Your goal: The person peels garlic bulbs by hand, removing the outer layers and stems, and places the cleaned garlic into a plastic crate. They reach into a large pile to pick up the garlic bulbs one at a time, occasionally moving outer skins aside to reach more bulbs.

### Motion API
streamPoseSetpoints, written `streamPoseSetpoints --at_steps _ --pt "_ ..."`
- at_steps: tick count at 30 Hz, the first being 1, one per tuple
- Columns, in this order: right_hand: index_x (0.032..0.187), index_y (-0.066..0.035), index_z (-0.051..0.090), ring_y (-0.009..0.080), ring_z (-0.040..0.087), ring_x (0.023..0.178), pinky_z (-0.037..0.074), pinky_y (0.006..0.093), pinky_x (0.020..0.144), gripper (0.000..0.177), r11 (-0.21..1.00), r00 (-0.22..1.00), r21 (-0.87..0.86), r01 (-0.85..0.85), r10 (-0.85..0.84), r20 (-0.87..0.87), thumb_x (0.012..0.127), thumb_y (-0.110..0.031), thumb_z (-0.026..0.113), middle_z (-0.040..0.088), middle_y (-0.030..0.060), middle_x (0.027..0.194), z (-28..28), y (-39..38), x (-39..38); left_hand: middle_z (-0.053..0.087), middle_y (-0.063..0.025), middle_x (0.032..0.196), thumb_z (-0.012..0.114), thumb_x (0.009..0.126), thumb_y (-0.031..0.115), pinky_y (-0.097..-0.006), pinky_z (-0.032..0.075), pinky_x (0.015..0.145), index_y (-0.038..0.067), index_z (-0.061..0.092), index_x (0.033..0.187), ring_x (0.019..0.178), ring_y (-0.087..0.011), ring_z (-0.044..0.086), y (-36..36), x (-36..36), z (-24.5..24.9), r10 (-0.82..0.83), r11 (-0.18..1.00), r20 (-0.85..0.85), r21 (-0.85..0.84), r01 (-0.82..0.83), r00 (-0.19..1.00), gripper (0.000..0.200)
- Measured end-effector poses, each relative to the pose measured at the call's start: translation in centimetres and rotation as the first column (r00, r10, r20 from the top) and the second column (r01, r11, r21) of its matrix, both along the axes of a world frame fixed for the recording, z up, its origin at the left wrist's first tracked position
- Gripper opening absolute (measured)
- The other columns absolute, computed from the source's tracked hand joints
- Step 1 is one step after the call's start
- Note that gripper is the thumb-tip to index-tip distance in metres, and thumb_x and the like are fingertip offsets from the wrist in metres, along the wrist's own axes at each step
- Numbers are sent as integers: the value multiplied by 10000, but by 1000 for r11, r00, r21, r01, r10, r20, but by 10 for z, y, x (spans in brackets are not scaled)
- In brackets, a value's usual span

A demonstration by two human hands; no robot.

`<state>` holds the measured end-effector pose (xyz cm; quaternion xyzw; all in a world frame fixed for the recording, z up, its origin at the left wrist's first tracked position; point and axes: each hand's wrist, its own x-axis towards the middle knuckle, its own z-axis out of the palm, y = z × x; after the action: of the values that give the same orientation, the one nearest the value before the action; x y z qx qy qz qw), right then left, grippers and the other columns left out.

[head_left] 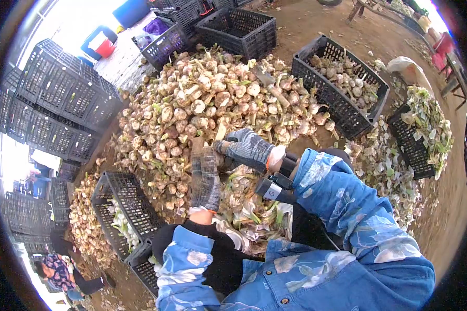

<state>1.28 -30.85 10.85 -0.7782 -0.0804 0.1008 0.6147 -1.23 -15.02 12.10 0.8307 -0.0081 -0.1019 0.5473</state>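
Both my hands wear grey striped knit gloves and meet over the near edge of a large heap of garlic bulbs (202,93). My right hand (249,149) is closed, fingers curled toward the left one; what it grips I cannot make out. A pale wooden-looking piece (221,129) shows just above its fingertips. Smeared by motion, my left hand (206,179) points up the heap, its finger part stained brown. Below the hands, peeled skins and leaves (251,207) lie between my legs. On the heap rests a broad-bladed tool with a wooden handle (279,96).
A black crate of garlic (340,80) stands at right, another crate (236,33) behind the heap. Close on my left is a crate (127,207) with whitish garlic. Stacked crates (62,98) rise at far left. Husks (389,160) cover the right-hand ground. Another person (62,272) is at lower left.
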Motion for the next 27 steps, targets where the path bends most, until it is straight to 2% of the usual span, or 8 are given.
streamPoseSetpoints --at_steps 8,12,14,20,22,24,26,27 --pt "819 18 615 121 557 622 456 281 587 347 991 987 -86 -107 116 111 859 -313 516 618 60 682 2 -5 4 461 -161 1218 333 928 165 -351 306 977 2 417 1222 1119 -282 431 4 10 -52 -51 993 408 118 2 911 347" --pt "811 9 609 132 569 633 468 294 605 332 998 996 -2 -63 62 -62 874 -294 490 611 60 679 5 -6 3 469 -144 1210 365 931 207 -352 323 958 14 415 1224 1091 -263 446 4 14 -48 -80 992 416 118 33 906 355" --pt "811 10 604 135 573 631 468 292 603 324 997 995 -17 -74 73 -69 880 -278 475 612 64 674 7 -6 3 545 -153 1067 417 911 354 -337 404 828 27 447 1177 950 -251 529 -6 7 -20 43 996 285 -83 -20 958 423" --pt "850 19 589 143 585 648 479 284 611 294 980 985 -95 -175 175 -7 886 -244 462 620 86 726 6 -7 4 519 -70 1047 449 914 306 -268 408 824 1 429 1184 909 -134 492 -5 8 -38 81 968 283 -251 -8 956 408" --pt "872 29 576 147 587 658 483 279 620 278 963 943 -95 -250 265 202 884 -226 465 616 92 750 -2 -9 5 525 -66 1017 455 913 288 -259 415 802 -2 435 1168 872 -130 499 -5 7 -35 85 976 272 -217 -25 959 387" --pt "880 26 575 146 587 666 484 276 625 269 961 945 -199 -191 235 229 884 -220 465 613 88 755 -9 -7 3 530 -62 987 461 912 271 -250 422 780 -4 441 1153 836 -127 506 -5 8 -40 87 983 260 -182 -40 962 366" --pt "887 23 574 145 587 675 485 274 630 261 946 944 -298 -126 207 257 884 -215 465 609 84 761 -10 -7 0 540 -67 958 461 911 225 -241 430 752 -9 455 1123 792 -134 521 -6 13 -46 160 885 182 -463 -59 970 316" --pt "891 13 578 139 584 683 486 269 635 255 974 961 -110 -197 214 173 884 -217 466 605 75 761 -9 -7 -2 541 -82 1016 432 920 206 -263 421 794 -9 467 1110 873 -162 531 -1 13 -46 109 980 197 -188 -71 974 289"
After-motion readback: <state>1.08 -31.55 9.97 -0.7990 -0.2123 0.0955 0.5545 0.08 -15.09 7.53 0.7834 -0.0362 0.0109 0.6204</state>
